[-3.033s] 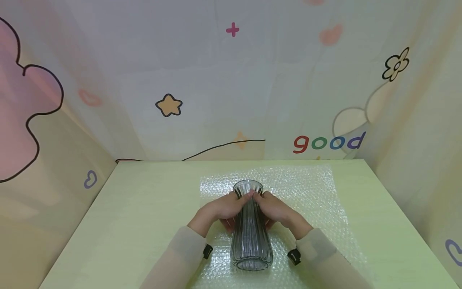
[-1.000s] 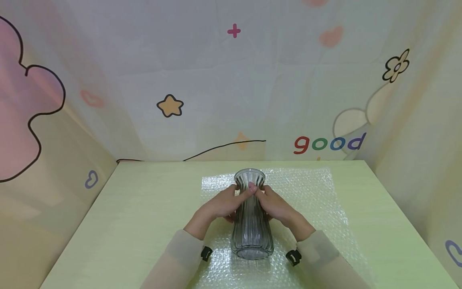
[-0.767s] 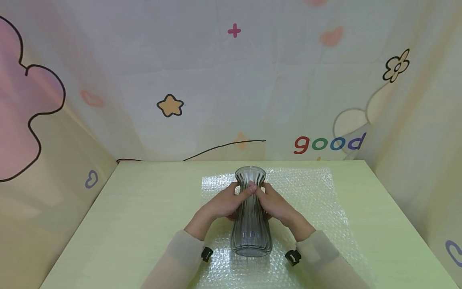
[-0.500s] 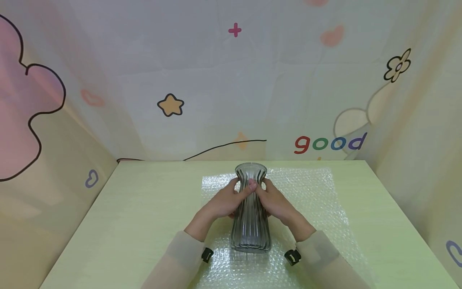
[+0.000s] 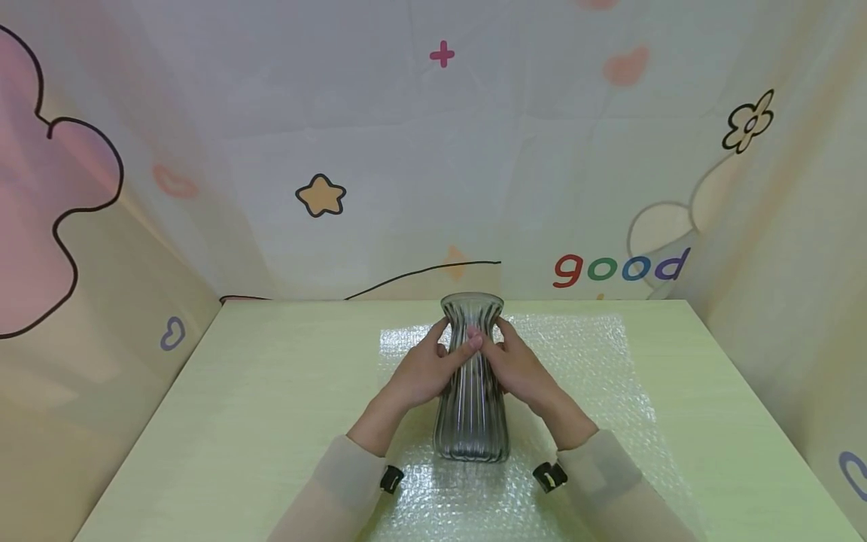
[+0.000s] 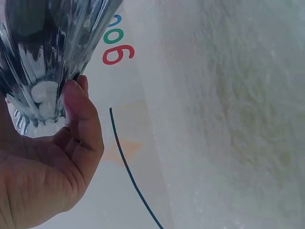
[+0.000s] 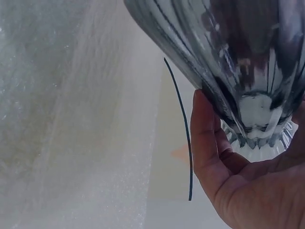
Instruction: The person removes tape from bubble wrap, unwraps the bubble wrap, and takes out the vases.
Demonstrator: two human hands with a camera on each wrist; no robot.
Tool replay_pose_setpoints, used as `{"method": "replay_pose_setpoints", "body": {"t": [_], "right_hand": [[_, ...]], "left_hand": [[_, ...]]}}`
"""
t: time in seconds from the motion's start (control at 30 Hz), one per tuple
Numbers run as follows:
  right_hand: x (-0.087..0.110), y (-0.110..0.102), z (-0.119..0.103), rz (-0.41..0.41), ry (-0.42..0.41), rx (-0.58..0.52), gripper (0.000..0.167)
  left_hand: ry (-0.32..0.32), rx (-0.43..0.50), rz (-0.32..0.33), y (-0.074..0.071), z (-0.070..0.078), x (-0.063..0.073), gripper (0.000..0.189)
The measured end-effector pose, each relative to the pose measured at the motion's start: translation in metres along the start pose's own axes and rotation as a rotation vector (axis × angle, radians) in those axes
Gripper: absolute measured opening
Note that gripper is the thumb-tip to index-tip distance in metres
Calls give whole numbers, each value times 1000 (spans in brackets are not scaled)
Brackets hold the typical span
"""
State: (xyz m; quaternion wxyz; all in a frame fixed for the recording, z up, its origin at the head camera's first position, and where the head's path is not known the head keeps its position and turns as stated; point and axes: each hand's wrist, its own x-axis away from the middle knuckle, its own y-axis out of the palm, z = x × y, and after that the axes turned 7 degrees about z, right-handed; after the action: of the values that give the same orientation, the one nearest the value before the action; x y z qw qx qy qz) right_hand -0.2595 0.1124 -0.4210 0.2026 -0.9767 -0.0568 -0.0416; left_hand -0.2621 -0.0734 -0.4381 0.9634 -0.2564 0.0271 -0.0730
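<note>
A ribbed grey glass vase [image 5: 470,414] with a flared rim is held between both hands, tilted, at the middle of the head view. My left hand [image 5: 423,373] grips its neck from the left, and my right hand [image 5: 521,369] from the right. Both thumbs meet on the near face of the vase; the other fingers wrap behind it, mostly hidden there. In the left wrist view, curled fingers [image 6: 81,112] press the glass near the neck. The right wrist view has fingers [image 7: 205,133] bent round the same narrow part.
Under the vase, a sheet of clear bubble wrap [image 5: 582,391] lies flat on the pale green table [image 5: 271,376]. A printed curtain [image 5: 379,135] hangs behind the table's back edge and along both sides. Each sleeve cuff carries a small black device [image 5: 550,477].
The vase has risen and its base has swung down, so its underside no longer shows. Its rim now overlaps the table's back edge. Both hands keep their grip and have moved up with it.
</note>
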Motion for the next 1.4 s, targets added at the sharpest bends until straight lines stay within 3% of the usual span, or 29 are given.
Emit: {"method": "replay_pose_setpoints", "body": {"t": [0.27,0.57,0.93,1.17,1.4], "right_hand": [[1,-2,-5,18,-19,-4,95],[2,-6,-9,24,-97,38,81],[6,-12,-15,43,-196,45,57],[9,-15,-17,23,-224,-11,57],[12,-16,-20,41,-242,1,59]], "left_hand": [[21,-11,49,-2,7,2,108],[96,-67,92,-3,9,3,83],[165,-47,148,-6,17,7,80],[203,-17,160,-7,20,10,82],[213,41,159,-9,20,11,82]]}}
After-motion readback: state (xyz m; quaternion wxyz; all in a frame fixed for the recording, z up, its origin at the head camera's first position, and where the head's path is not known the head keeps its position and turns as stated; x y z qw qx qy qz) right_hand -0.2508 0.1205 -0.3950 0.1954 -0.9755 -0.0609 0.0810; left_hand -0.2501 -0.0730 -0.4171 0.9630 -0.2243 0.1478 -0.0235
